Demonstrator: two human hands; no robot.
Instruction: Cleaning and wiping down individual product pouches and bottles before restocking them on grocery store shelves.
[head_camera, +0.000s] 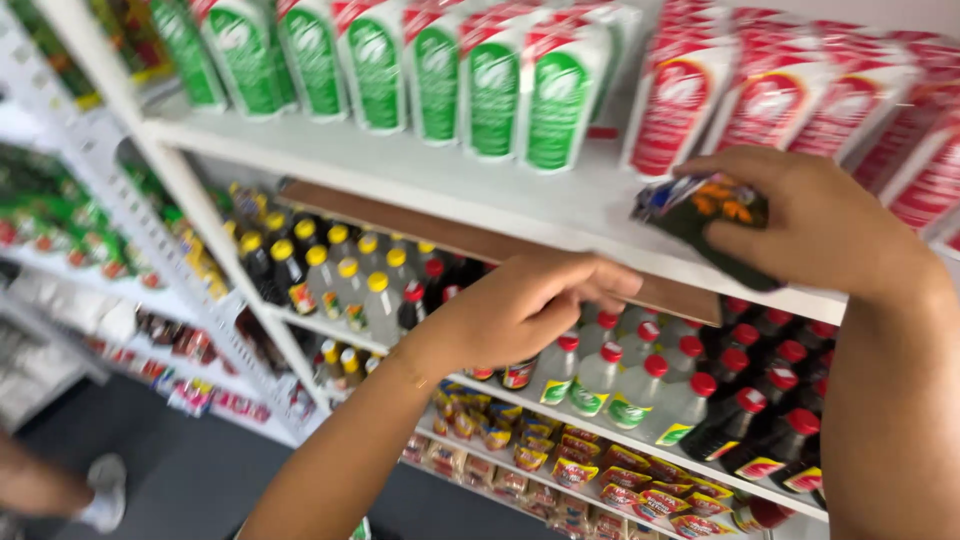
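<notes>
My right hand (815, 220) grips a small dark packet with orange and blue print (705, 212), held in front of the edge of the upper white shelf (420, 180). My left hand (530, 305) reaches under that shelf with fingers curled near its underside, just above clear bottles with red caps (610, 385); I cannot tell whether it holds anything. Green-and-white pouches (495, 85) and red-and-white pouches (765, 100) stand in rows on the upper shelf.
Dark bottles with yellow caps (300, 265) fill the left of the middle shelf, dark red-capped bottles (770, 410) the right. Small yellow and red packets (560, 460) line the lower shelf. Another shelving unit (80, 230) stands left. A person's shoe (105, 490) is on the dark floor.
</notes>
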